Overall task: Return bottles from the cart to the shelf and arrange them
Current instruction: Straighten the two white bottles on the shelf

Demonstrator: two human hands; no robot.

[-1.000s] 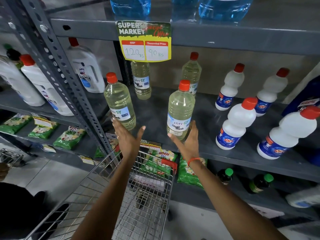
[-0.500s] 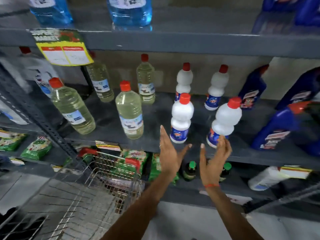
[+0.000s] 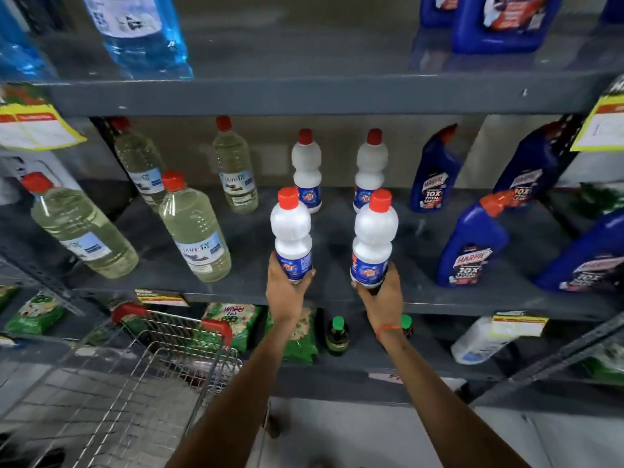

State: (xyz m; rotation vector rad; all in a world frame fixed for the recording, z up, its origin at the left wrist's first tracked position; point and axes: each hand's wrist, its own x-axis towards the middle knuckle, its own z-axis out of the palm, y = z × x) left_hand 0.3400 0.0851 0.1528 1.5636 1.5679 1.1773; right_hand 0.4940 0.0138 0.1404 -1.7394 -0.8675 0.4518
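Note:
On the grey middle shelf (image 3: 337, 300) stand two front white bottles with red caps and blue labels. My left hand (image 3: 287, 292) grips the base of the left white bottle (image 3: 292, 228). My right hand (image 3: 383, 298) grips the base of the right white bottle (image 3: 373, 234). Both bottles are upright near the shelf's front edge. Two more white bottles (image 3: 306, 163) stand behind them. The wire cart (image 3: 141, 373) with red handle ends sits at the lower left; no bottles show in it.
Clear yellowish bottles (image 3: 196, 231) stand on the left of the same shelf, blue Harpic bottles (image 3: 469, 244) on the right. Blue liquid bottles (image 3: 141, 32) sit on the shelf above. Green packets (image 3: 233, 319) and small green-capped bottles (image 3: 337, 336) fill the shelf below.
The view has swung right along the shelf. Both hands, open half a second ago, have closed around the bases of the two front white bottles.

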